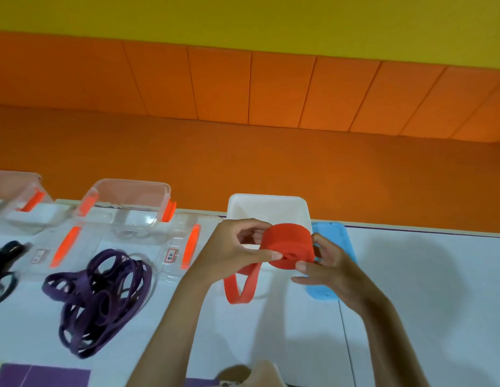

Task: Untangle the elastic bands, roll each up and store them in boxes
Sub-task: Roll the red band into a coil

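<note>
1. One red band roll (288,244) is held over the table (424,289), in front of one white box (268,205). Its tail hangs loose.
2. The left hand (237,247) and right hand (324,263) pinch the roll from either side.
3. Two clear boxes (131,196) stand to the left, near one purple tangle (97,297).

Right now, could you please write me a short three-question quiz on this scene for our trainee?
1. True or false: the red band, held by the left hand and the right hand, is fully rolled up.
2. The purple bands lie: A) inside a clear box; B) in a tangle on the table; C) hanging on the wall.
3. Fill in: the lid beside the white box is ___.
Key: 1 false, a loop of it hangs loose below the roll; 2 B; 3 blue.
</note>
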### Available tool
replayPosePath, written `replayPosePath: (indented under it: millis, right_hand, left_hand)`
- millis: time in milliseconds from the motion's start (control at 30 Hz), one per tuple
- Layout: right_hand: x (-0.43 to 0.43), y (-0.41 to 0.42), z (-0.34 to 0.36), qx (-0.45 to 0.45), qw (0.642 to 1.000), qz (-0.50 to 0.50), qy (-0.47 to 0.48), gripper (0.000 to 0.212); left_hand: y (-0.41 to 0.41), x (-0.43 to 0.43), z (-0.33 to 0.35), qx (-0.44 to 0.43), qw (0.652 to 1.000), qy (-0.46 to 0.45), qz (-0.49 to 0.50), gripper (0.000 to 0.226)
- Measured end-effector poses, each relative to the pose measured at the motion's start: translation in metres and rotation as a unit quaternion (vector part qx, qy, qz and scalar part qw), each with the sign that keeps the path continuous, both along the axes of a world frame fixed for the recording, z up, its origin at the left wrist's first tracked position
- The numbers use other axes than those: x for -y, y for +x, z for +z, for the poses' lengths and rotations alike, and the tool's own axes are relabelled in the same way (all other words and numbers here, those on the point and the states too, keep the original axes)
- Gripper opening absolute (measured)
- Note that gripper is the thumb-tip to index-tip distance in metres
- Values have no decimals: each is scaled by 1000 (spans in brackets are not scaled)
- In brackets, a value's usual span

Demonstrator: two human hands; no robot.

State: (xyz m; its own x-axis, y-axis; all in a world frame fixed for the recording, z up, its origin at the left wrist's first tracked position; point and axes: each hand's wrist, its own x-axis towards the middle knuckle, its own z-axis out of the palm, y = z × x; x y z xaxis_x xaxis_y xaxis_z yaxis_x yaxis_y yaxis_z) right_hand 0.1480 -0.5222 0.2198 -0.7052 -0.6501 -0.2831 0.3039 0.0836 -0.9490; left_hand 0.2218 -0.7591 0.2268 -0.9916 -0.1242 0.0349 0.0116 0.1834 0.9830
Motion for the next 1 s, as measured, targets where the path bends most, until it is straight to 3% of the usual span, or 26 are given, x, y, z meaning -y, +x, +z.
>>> replayPosePath:
  millis: [100, 233, 333, 533, 733, 867, 1000]
  right_hand:
    - [-2, -1, 11, -64, 998, -16, 17, 46]
    - [5, 8, 17, -45, 992, -91, -73, 52]
    - [12, 16, 13, -29, 989, -106, -101, 47]
    - [4, 14, 23, -111, 991, -75, 2, 47]
    - [9, 22, 15, -70, 982, -119, -131, 31]
    - [12, 23, 11, -54, 988, -93, -113, 68]
    - [12, 23, 6, -111, 990, -80, -38, 68]
  left_hand:
    - [1, -10, 5, -35, 999, -29, -12, 55]
    - [1, -10, 16, -49, 998, 49, -4, 56]
    - [4, -1, 20, -34, 998, 48, -1, 42]
    - [10, -3, 20, -67, 997, 35, 11, 38]
    - [13, 5, 17, -38, 996, 66, -38, 42]
    - [19, 15, 15, -57, 995, 65, -48, 37]
    - [23, 17, 18, -68, 991, 87, -78, 46]
